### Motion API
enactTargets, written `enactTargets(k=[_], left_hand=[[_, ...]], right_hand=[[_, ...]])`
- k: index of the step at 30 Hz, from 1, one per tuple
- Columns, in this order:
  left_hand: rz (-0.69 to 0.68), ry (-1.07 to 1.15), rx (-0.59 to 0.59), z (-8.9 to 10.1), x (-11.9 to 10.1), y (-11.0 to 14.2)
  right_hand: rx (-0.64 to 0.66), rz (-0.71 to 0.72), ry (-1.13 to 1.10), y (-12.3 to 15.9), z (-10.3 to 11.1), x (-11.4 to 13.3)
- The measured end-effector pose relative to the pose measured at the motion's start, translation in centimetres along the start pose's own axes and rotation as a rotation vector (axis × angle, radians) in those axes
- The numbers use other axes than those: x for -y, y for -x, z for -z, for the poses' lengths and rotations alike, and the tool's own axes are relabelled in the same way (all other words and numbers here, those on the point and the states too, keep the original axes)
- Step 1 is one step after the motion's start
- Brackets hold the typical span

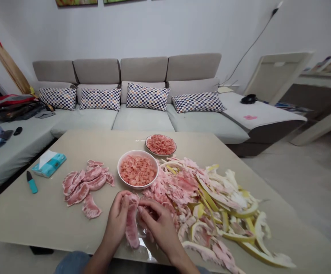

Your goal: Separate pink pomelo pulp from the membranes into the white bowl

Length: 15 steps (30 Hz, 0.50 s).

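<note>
A pink pomelo segment (131,224) is held upright above the table's near edge. My left hand (117,220) grips its left side, fingers curled round it. My right hand (157,222) pinches its upper right edge with closed fingers. Just behind my hands stands a white bowl (138,171) filled with peeled pink pulp. A second, smaller bowl of pulp (160,145) sits further back. To the left, several unpeeled pink segments (85,182) lie on the table.
A big heap of pink membrane and yellow-white pomelo peel (219,205) covers the beige table's (25,217) right half. A teal tissue pack (49,163) and a small teal knife (31,182) lie at the left. A grey sofa (142,118) with checked cushions stands behind.
</note>
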<state>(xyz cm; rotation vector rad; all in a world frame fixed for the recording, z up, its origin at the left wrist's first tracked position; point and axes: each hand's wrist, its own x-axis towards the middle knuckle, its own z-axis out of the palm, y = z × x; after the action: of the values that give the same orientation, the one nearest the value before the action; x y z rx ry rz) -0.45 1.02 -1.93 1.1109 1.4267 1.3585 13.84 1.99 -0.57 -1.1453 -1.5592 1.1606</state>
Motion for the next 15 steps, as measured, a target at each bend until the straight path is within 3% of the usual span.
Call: enactTargets(k=[10,15], left_hand=[[-0.101,-0.128,0.137,-0.08,0.54,0.09],[-0.113,-0.132,0.184,-0.28,0.51,0.25]], right_hand=[[-0.072,-0.087,0.044,0.20,-0.35,-0.18],[-0.079,-0.183,-0.042,0.23,-0.34,-0.34]])
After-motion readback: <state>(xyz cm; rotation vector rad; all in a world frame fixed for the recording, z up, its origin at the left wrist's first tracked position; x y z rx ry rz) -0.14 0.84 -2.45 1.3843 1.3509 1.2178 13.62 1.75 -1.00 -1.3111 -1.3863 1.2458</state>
